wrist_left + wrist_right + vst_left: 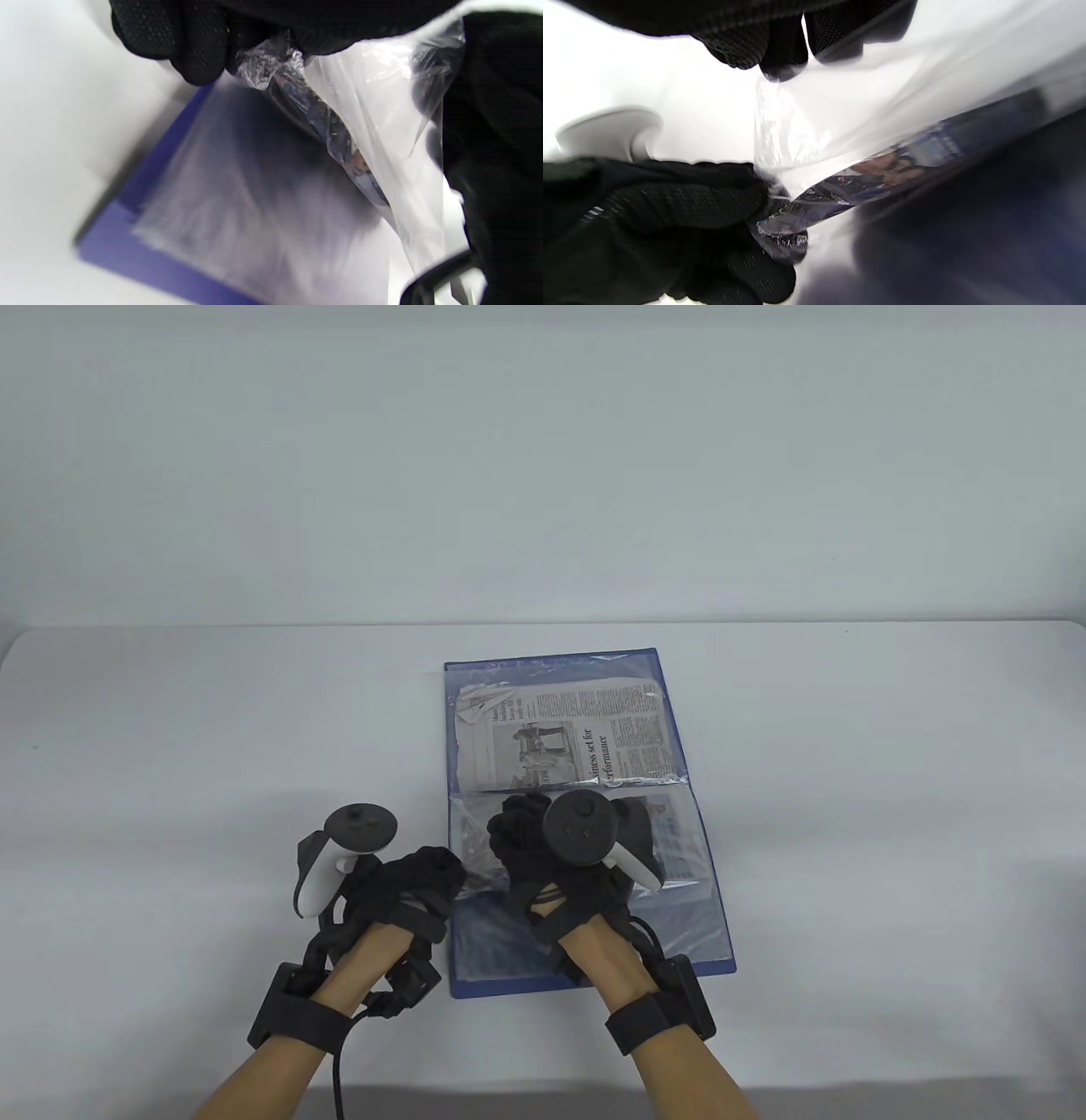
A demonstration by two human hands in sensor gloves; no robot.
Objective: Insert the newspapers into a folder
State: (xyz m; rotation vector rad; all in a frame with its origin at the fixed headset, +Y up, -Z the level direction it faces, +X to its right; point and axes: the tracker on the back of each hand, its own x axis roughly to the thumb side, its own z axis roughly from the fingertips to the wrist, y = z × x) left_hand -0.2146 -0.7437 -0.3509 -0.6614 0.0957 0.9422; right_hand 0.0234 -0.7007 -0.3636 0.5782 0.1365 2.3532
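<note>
Open on the white table: a blue folder with clear plastic sleeves, spine crosswise. Far half of the folder: a newspaper clipping already inside its sleeve, turned sideways, headline partly legible as "...iness set for ...erformance", a photo beside the headline and columns of small print too fine to read. Near half of the folder: a second sleeve lifted off the cover, a printed sheet with colour pictures showing partway in it; its wording blurred beyond reading.

Left hand at the folder's left edge, fingers closed together and pinching the crumpled corner of the clear sleeve, seen plainly in the left wrist view. Right hand over the middle of the folder's near half, just nearer than the spine, fingertips touching the sleeve's upper film; whether clamped on the film or merely pressing, impossible to tell. White tracker strapped to the left hand, just left of the folder; dark-topped tracker on the right hand, over the folder's near half. No brand names or labels legible anywhere.
</note>
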